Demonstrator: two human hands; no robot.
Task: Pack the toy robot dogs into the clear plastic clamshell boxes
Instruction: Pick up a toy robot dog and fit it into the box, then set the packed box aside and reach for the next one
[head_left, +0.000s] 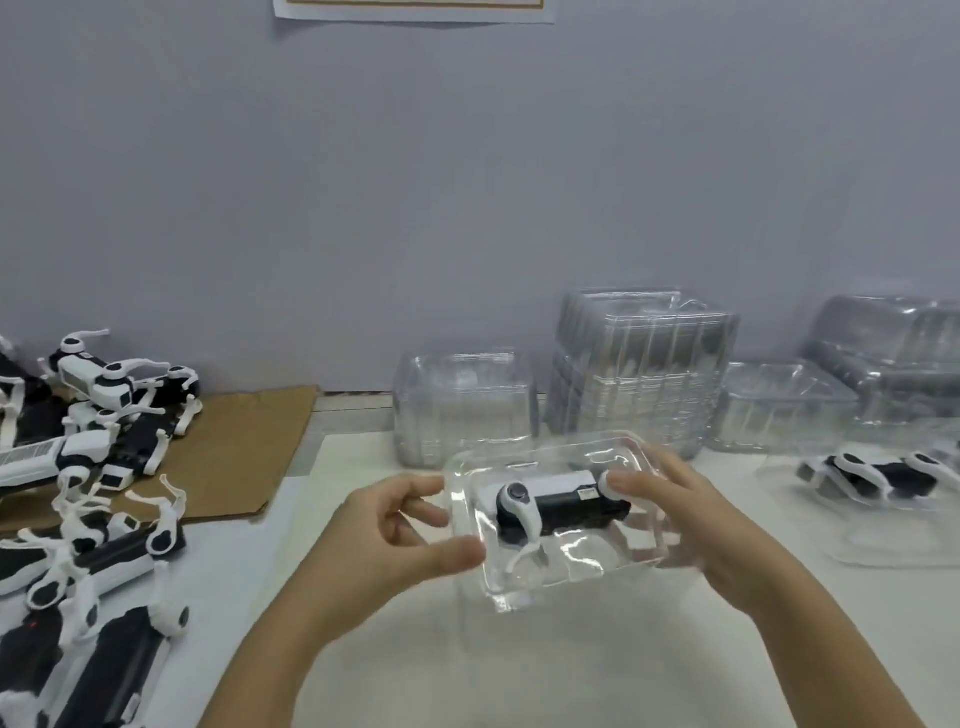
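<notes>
A clear plastic clamshell box (582, 564) is held above the white table, with a black and white toy robot dog (550, 506) lying inside it. My left hand (400, 535) pinches the box's left edge between thumb and fingers. My right hand (696, 525) grips the box's right side, fingers over its top. A heap of loose toy robot dogs (93, 467) lies at the left. Another dog in a clamshell box (872, 478) rests at the right.
Stacks of empty clear clamshell boxes (644, 374) stand along the grey wall at the back, with more at the far right (893, 353). A brown cardboard sheet (244, 447) lies under the dog heap at the left. The white table (519, 665) stretches in front.
</notes>
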